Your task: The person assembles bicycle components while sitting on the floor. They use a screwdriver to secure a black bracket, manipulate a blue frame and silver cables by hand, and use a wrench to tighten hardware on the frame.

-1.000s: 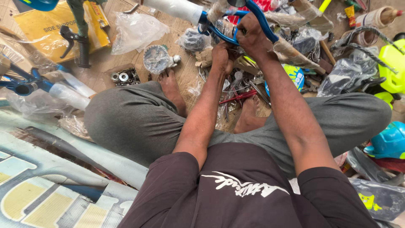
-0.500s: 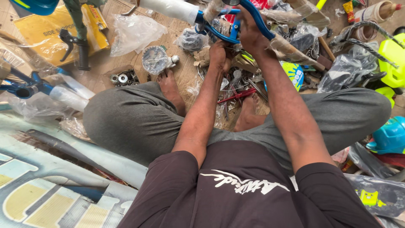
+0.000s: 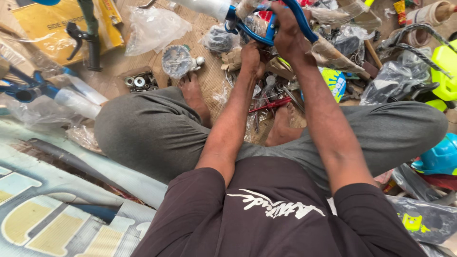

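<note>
Head view, upper middle: the right hand (image 3: 289, 35) is gripping a blue metal frame (image 3: 304, 26), its fingers wrapping closed around the tube near the top edge of the picture.
Head view, just left of that: the left hand (image 3: 251, 57) is sitting directly under the frame's lower bend; its fingers are curled in against the frame, but whether they are truly clasping it I cannot tell.
Frame: it is lying at top centre, tilting down to the right, with one end wrapped in white plastic sleeving (image 3: 207, 7) that is running off the top edge.
Arms: both forearms are reaching up the middle of the picture from a dark shirt (image 3: 266, 214) at the bottom.
Legs: the person is sitting cross-legged in grey trousers (image 3: 143, 133), with bare feet showing at centre, on a woven mat.
Centre left: a small tray of washers and nuts (image 3: 140, 82) is resting just beside the left knee, and a bagged toothed disc (image 3: 177, 61) is lying near it, above.
Upper left: a yellow carton (image 3: 43, 28) is lying flat with a black lever part (image 3: 88, 35) across it.
Far left: another blue frame piece (image 3: 28, 88) is lying in clear wrap.
Right edge: a lime-green plastic part (image 3: 445, 66) and a blue helmet-like shell (image 3: 440, 157) are sitting among clear bags.
Centre: red-handled pliers (image 3: 271, 104) are lying between the feet.
</note>
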